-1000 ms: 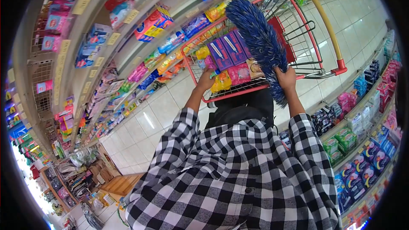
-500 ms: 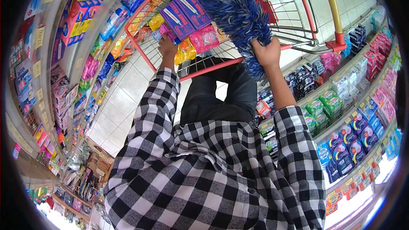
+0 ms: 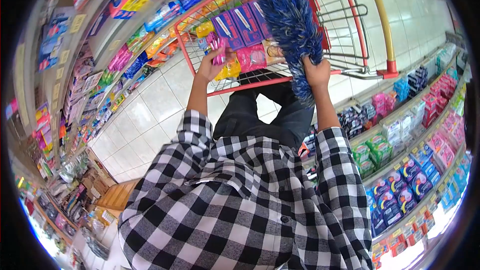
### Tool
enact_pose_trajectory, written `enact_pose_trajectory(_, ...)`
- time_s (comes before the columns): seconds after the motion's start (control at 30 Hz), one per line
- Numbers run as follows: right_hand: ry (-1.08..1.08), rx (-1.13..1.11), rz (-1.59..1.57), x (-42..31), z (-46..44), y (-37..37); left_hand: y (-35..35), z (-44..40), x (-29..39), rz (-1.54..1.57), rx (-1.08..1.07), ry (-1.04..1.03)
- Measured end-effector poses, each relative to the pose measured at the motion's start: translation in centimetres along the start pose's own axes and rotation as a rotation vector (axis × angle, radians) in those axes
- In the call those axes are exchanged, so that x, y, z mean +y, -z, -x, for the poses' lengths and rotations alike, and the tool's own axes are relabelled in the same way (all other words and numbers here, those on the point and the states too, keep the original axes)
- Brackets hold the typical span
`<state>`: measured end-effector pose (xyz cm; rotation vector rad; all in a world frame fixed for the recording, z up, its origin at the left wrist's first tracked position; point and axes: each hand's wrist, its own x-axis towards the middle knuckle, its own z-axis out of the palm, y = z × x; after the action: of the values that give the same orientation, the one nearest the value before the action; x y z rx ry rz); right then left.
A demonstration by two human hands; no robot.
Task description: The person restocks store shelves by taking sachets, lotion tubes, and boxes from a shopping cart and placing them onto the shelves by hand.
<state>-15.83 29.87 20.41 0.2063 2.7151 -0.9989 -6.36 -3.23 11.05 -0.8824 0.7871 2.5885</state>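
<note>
My right hand (image 3: 316,73) is wrapped round the lower end of a fluffy blue duster (image 3: 287,15), which slants up across the shopping cart (image 3: 250,86). In my left hand (image 3: 212,65) is a small shiny pink packet (image 3: 217,52), raised over the cart's near left corner; its print cannot be read. Purple boxes (image 3: 245,25) stand side by side in the cart. Close to them lie a pink packet (image 3: 251,57) and yellow packets (image 3: 229,71). The duster hides part of the cart's contents.
Shelves with bright packets (image 3: 162,15) run along the left. On the right, curved shelves hold green packs (image 3: 378,151) and dark blue packs (image 3: 400,185). A yellow bar (image 3: 378,20) rises at the cart's right side. Pale floor tiles (image 3: 145,115) lie between the shelves.
My left hand has lifted up from among the goods in the cart, with the pink packet in it. The view has shifted, and my right hand still grips the duster.
</note>
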Motion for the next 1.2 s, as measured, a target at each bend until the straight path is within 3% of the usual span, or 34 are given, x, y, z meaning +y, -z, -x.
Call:
enact_pose_trajectory(0.07,0.069,-0.002,-0.023,0.7,-0.2,-0.5,-3.5,2.7,1.3,-0.059,-0.036,-0.077)
enact_pose_trajectory(0.13,0.091,0.041,-0.099,0.3,-0.2,-0.5,-4.9,4.0,2.4,0.135,-0.355,-0.185)
enact_pose_trajectory(0.2,0.161,0.044,-0.091,0.3,-0.1,-0.6,-6.2,5.4,3.7,0.146,-0.352,-0.236)
enact_pose_trajectory(0.3,0.050,-0.001,-0.073,1.2,0.0,-1.5,-6.0,6.6,4.1,0.229,-0.433,-0.233)
enact_pose_trajectory(0.4,0.131,0.036,-0.198,1.0,-1.0,-4.9,-6.4,8.5,3.8,0.297,-0.253,-0.394)
enact_pose_trajectory(0.47,0.142,0.039,-0.126,-0.6,-1.0,-7.5,-4.6,9.0,4.8,0.379,-0.302,-0.443)
enact_pose_trajectory(0.53,0.155,0.098,-0.102,-0.1,-0.2,-8.4,-4.4,9.4,3.7,0.467,-0.008,-0.389)
enact_pose_trajectory(0.6,0.302,0.053,-0.242,1.3,-0.8,-9.7,-4.0,10.0,2.3,0.460,-0.159,-0.482)
enact_pose_trajectory(0.67,0.262,-0.090,-0.319,1.1,-0.9,-9.6,-4.2,11.0,1.3,0.390,-0.205,-0.468)
enact_pose_trajectory(0.7,0.263,-0.216,-0.476,0.2,-2.7,-11.9,-3.3,10.8,3.3,0.420,-0.147,-0.492)
enact_pose_trajectory(0.8,0.335,-0.228,-0.471,-1.6,0.6,-9.9,-2.6,11.7,2.9,0.416,0.008,-0.573)
enact_pose_trajectory(0.87,0.803,-0.241,-0.240,3.0,0.0,-8.9,-2.2,12.0,3.1,0.403,-0.035,-0.587)
enact_pose_trajectory(0.93,0.489,-0.776,-0.080,2.7,1.2,-4.3,-3.0,12.5,3.4,0.343,0.221,-0.467)
enact_pose_trajectory(0.97,0.478,-0.782,-0.074,2.3,2.5,-2.9,-1.5,12.4,2.3,0.397,0.024,-0.365)
enact_pose_trajectory(1.03,0.395,-0.717,0.280,2.1,3.2,-1.2,-4.6,13.0,1.4,0.396,0.042,-0.401)
enact_pose_trajectory(1.07,0.404,-0.721,0.296,3.9,3.4,-1.6,-5.5,13.4,0.9,0.396,0.071,-0.440)
enact_pose_trajectory(1.1,0.299,-0.464,0.164,6.6,3.4,-2.5,-3.1,12.8,-0.8,0.314,-0.210,-0.442)
enact_pose_trajectory(1.13,0.197,-0.211,0.031,6.9,3.9,-2.8,-3.1,13.0,-1.7,0.335,-0.203,-0.460)
enact_pose_trajectory(1.2,0.215,-0.274,-0.106,6.8,3.8,-1.8,-4.0,13.6,-2.6,0.366,-0.004,-0.485)
